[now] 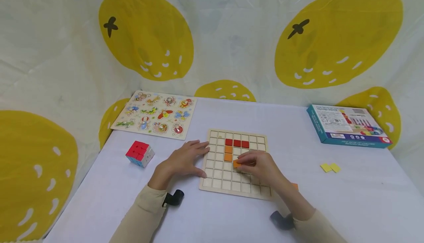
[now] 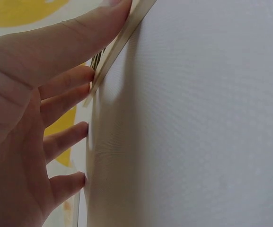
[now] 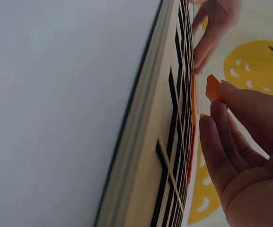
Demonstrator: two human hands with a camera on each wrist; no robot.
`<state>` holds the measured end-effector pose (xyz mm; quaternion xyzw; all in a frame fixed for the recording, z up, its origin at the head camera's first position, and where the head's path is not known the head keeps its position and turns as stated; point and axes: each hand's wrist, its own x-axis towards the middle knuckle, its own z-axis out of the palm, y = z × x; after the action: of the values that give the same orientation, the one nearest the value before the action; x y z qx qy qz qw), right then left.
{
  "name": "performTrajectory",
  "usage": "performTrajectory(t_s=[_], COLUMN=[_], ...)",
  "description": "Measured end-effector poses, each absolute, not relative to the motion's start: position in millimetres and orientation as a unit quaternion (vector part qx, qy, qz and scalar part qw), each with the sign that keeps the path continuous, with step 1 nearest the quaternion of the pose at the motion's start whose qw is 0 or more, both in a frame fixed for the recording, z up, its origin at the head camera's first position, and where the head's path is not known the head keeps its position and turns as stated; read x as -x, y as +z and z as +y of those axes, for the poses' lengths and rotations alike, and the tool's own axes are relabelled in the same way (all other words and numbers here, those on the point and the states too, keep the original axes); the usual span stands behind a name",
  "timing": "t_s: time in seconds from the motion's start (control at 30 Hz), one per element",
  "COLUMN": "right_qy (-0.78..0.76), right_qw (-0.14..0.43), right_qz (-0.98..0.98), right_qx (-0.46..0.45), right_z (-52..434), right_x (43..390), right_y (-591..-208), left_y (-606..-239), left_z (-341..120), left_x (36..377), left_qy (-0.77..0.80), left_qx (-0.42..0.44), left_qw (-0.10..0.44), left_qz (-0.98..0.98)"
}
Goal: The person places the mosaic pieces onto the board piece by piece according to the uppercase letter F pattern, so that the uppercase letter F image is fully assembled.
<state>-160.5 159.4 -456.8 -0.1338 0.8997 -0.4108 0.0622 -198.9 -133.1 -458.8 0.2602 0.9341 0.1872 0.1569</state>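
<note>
A wooden grid board (image 1: 216, 184) lies on the white table. In its upper part sit a row of red square tiles (image 1: 237, 143) and, below the leftmost one, two orange tiles (image 1: 228, 157). My right hand (image 1: 260, 165) pinches another orange tile (image 3: 213, 88) between thumb and fingertips, just above the board's middle. My left hand (image 1: 183, 159) rests at the board's left edge, fingers spread and fairly straight; the thumb (image 2: 79, 38) touches the edge in the left wrist view.
Two yellow tiles (image 1: 330, 167) lie to the right. An orange piece (image 1: 294, 186) shows partly behind my right forearm. A puzzle cube (image 1: 140, 153) stands at the left, an insect puzzle board (image 1: 155, 114) behind it. A boxed toy set (image 1: 349, 126) is at the back right.
</note>
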Motion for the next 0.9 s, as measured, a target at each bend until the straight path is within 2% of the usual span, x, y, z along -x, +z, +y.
performTrajectory(t_s=[0.27, 0.9], right_qy=[-0.421, -0.330], right_qw=[0.080, 0.055], right_qz=[0.894, 0.930], right_qx=[0.135, 0.151], right_z=[143, 127], right_x=[159, 159], right_y=[-457, -455], left_y=[-459, -459], left_z=[-133, -132], left_x=[200, 199], left_qy=[0.190, 0.195], left_qx=[-0.264, -0.263], left_qw=[0.154, 0.152], left_qz=[0.933, 0.933])
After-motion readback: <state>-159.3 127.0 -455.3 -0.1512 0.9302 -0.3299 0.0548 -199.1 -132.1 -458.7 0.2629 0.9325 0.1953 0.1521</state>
